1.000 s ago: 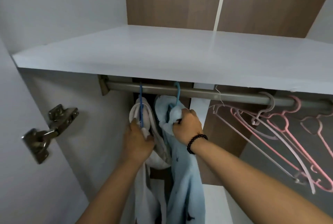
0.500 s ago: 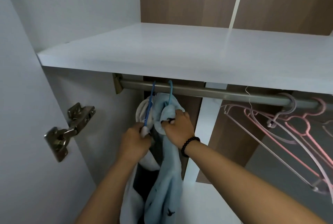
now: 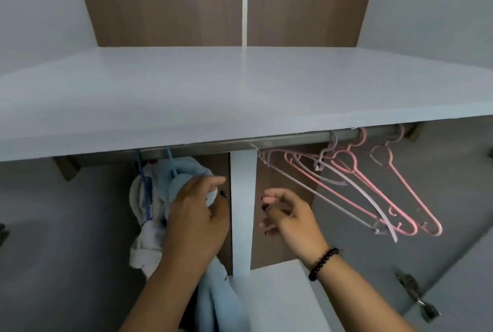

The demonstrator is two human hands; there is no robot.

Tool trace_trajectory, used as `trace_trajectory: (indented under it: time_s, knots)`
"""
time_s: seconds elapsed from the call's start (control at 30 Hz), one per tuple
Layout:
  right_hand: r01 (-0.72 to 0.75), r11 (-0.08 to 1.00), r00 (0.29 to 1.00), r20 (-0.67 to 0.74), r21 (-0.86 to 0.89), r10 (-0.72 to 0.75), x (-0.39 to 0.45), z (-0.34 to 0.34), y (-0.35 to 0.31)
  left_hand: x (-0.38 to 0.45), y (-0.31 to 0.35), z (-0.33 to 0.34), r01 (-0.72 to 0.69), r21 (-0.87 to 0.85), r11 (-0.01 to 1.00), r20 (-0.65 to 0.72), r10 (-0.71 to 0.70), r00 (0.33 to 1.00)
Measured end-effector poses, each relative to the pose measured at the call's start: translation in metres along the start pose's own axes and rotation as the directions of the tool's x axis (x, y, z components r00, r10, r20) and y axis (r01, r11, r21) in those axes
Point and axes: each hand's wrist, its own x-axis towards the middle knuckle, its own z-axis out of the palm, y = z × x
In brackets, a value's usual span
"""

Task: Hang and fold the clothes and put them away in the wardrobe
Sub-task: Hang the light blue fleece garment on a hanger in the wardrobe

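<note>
I am looking into the open wardrobe [image 3: 170, 6], brown back panels far behind and a wide white shelf [image 3: 240, 97] spanning the view. Under the shelf's near edge runs the metal rail [image 3: 288, 141], with a white upright divider [image 3: 241, 211] below it splitting the hanging space left and right.

On the left side hangs the light blue garment [image 3: 186, 174] on a blue hanger whose hook goes over the rail, and just left of it a white garment [image 3: 145, 246] on a second blue hanger; the two cloths touch. On the right side a bunch of bare pink hangers [image 3: 373, 187] and pale lilac ones hang tilted from the rail.

My left hand [image 3: 196, 222] lies against the blue garment's shoulder, fingers mostly straight and pressing the cloth, not wrapped round it as far as I can see. My right hand [image 3: 289, 221] is in the air to the right of the divider, fingers loosely curled, holding nothing and touching nothing. A black bead bracelet [image 3: 324, 262] sits on that wrist.

I judge the hanging of this blue piece to be at its end: it sits on the rail. The next move likely calls for fetching a bare hanger from the right, which are tangled closely, so lifting one hook cleanly matters.
</note>
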Motion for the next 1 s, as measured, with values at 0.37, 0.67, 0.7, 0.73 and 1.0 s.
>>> trace_trajectory:
  time_s: [0.37, 0.67, 0.7, 0.73, 1.0]
  knots:
    - [-0.189, 0.956, 0.877, -0.476, -0.224, 0.062, -0.095, -0.097, 0.079, -0.055, 0.032, 0.123, -0.178, -0.067, 0.982, 0.590, 0.183, 0.787]
    - [-0.566, 0.704, 0.720, -0.673, -0.428, 0.169, -0.233, -0.186, 0.138, -0.164, 0.097, 0.216, -0.360, -0.210, 0.909, 0.865, 0.344, 0.364]
    - [-0.600, 0.676, 0.700, -0.690, -0.428, 0.184, -0.252, -0.198, 0.141, -0.179, 0.112, 0.224, -0.379, -0.237, 0.895, 0.879, 0.363, 0.310]
    - [-0.631, 0.650, 0.676, -0.711, -0.424, 0.193, -0.271, -0.210, 0.143, -0.194, 0.128, 0.232, -0.395, -0.261, 0.881, 0.887, 0.381, 0.261]
    - [-0.814, 0.498, 0.467, -0.847, -0.300, 0.254, -0.426, -0.309, 0.158, -0.334, 0.248, 0.278, -0.468, -0.433, 0.770, 0.882, 0.470, -0.042]
